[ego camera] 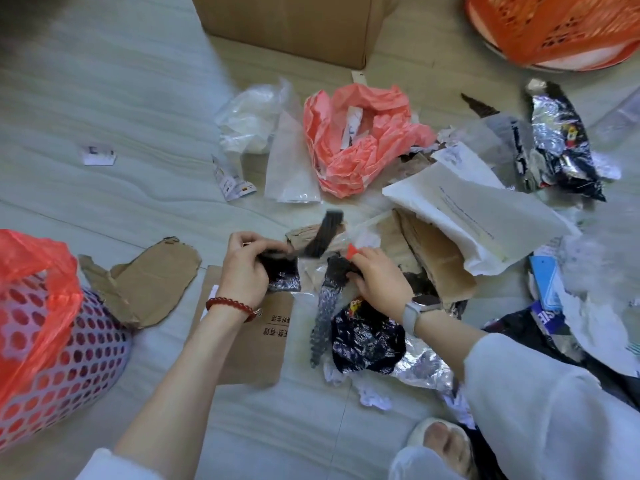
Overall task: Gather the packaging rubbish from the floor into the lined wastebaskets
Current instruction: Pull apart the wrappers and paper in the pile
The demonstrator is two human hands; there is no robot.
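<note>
My left hand [247, 268] grips a crumpled dark foil wrapper scrap [282, 273] just above the floor. To its right, my right hand [379, 280] pinches another dark wrapper piece [337, 271], whose jagged strip hangs down beside a larger black foil snack bag [367, 337]. A white perforated wastebasket with a red liner [38, 306] stands at the lower left, close to my left forearm. A second, orange basket [554, 26] sits at the top right. Packaging rubbish covers the floor between them.
A brown paper bag [249, 337] and torn cardboard [149, 278] lie under my left arm. Farther off are pink tissue paper [363, 140], clear plastic bags [256, 116], a white mailer [478, 216], a foil snack bag [561, 140] and a cardboard box [294, 22]. My foot [440, 441] rests at the bottom.
</note>
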